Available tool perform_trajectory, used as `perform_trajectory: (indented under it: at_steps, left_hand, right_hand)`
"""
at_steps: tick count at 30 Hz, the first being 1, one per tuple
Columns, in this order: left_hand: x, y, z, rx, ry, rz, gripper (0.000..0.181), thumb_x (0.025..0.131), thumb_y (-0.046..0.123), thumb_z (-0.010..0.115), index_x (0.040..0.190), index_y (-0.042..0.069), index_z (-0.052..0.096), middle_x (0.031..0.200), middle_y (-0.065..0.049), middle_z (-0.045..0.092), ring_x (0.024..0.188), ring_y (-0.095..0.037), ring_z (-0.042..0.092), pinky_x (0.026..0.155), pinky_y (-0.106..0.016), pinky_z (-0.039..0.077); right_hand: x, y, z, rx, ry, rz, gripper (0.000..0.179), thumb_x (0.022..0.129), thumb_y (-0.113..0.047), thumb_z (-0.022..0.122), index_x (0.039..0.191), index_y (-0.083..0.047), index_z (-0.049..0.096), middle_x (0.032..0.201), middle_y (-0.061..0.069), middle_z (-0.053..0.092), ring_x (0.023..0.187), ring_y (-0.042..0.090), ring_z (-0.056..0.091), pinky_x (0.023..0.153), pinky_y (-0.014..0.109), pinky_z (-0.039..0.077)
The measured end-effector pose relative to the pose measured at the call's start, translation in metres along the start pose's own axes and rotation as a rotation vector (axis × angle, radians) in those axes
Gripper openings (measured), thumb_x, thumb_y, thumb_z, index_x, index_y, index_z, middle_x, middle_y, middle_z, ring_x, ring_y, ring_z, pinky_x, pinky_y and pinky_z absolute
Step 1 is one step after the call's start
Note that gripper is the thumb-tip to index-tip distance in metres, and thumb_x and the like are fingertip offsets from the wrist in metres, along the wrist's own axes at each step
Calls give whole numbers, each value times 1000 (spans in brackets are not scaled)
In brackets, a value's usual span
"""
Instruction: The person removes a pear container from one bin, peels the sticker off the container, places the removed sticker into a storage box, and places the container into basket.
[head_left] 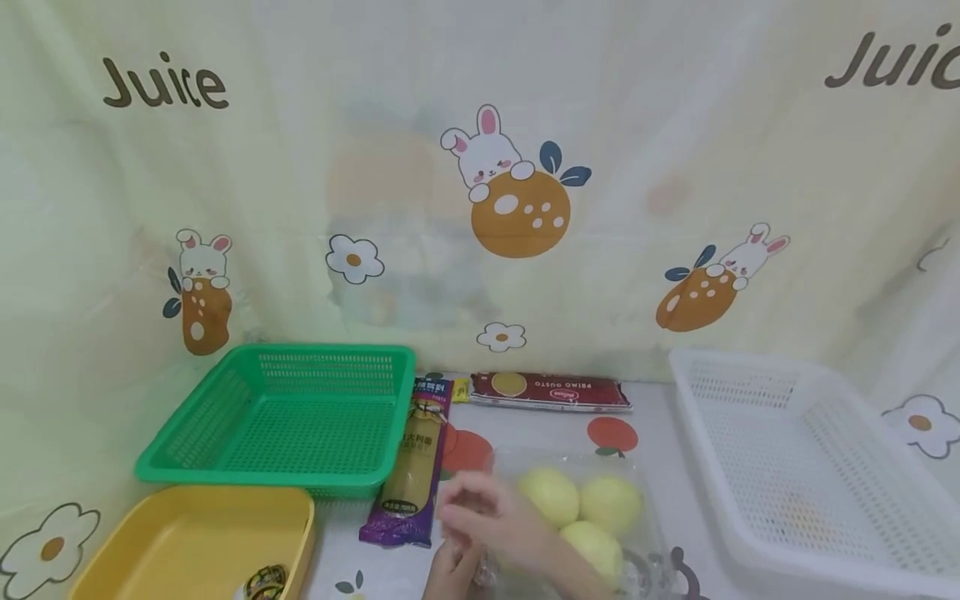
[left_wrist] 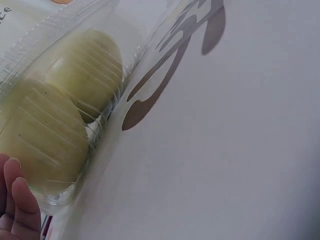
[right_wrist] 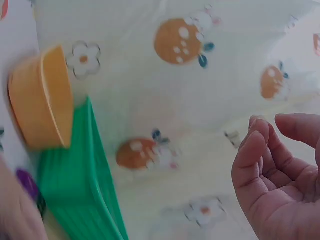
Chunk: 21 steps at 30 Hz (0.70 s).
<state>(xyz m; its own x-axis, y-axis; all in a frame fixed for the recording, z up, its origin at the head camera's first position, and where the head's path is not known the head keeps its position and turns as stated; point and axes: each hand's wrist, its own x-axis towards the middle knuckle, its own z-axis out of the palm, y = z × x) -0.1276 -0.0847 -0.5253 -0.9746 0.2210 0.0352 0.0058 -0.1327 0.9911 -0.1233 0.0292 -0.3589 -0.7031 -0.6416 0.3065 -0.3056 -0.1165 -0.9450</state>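
A clear plastic box (head_left: 645,537) of round pale yellow-green fruits (head_left: 611,504) lies on the table in front of me. My right hand (head_left: 487,508) hovers at the box's left side, its forearm crossing over the front of it. In the right wrist view its fingers (right_wrist: 250,155) are loosely bent, thumb apart, with nothing between them. Just below it, my left hand (head_left: 456,571) is close to the box's left edge. The left wrist view shows relaxed left fingertips (left_wrist: 25,200) overlapping the box beside a fruit (left_wrist: 45,135).
A purple-ended spaghetti pack (head_left: 416,467) lies left of the hands, and a dark red pack (head_left: 551,392) lies behind. On the left stand a green basket (head_left: 277,478) and a yellow basin (head_left: 195,542) holding a small patterned item (head_left: 266,581). A white basket (head_left: 825,454) stands right.
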Motion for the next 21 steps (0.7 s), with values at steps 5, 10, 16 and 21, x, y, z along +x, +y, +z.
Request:
perform_trajectory:
  at_steps: [5, 10, 16, 21]
  left_hand:
    - [2, -1, 2, 35, 25, 47, 26, 96, 11, 42, 108, -11, 48, 72, -1, 58, 62, -8, 54, 52, -22, 46]
    - [1, -1, 2, 66, 62, 19, 25, 95, 13, 44, 108, -7, 51, 72, -3, 60, 57, -8, 52, 50, -21, 44]
    - [2, -4, 2, 43, 81, -27, 23, 95, 11, 43, 108, -6, 51, 71, -4, 59, 52, -8, 49, 47, -19, 42]
    - [6, -3, 2, 67, 61, 13, 22, 95, 10, 43, 108, -6, 51, 76, -9, 62, 56, -8, 53, 51, -21, 45]
  right_hand:
    - [-43, -1, -50, -195, 183, -91, 6, 89, 2, 50, 90, 1, 55, 72, 5, 55, 58, 11, 51, 51, 28, 47]
    - [-92, 4, -87, -343, 408, 7, 9, 88, 3, 51, 91, -4, 55, 71, 4, 54, 57, 15, 51, 49, 29, 46]
    - [-137, 11, -109, -454, 702, 347, 7, 90, -8, 54, 91, -1, 57, 68, 6, 55, 57, 16, 52, 50, 27, 45]
    - [-161, 30, -129, -683, 710, 665, 21, 89, -24, 56, 95, -4, 58, 76, 4, 60, 63, 15, 55, 55, 28, 45]
